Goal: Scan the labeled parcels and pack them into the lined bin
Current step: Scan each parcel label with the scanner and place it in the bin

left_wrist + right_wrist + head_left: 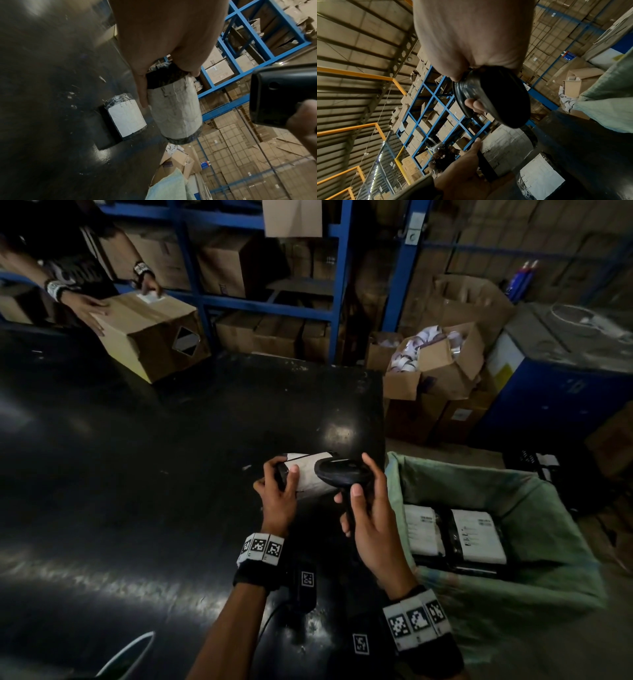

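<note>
My left hand (279,479) grips the end of a black-wrapped parcel (310,474) with a white label, held just above the black table (171,457). My right hand (363,491) holds a black barcode scanner (342,470) by its handle, its head right over the parcel's label. In the left wrist view the held parcel (175,112) hangs from my fingers, and a second labeled parcel (125,117) lies on the table beneath it. The scanner (496,97) fills the middle of the right wrist view. The green-lined bin (479,491) stands to the right and holds labeled parcels (479,535).
Another person at the far left handles a cardboard box (150,333) on the table. Blue shelving (339,268) stacked with cartons runs along the back. Open cardboard boxes (442,361) and a blue machine (565,392) stand beyond the bin.
</note>
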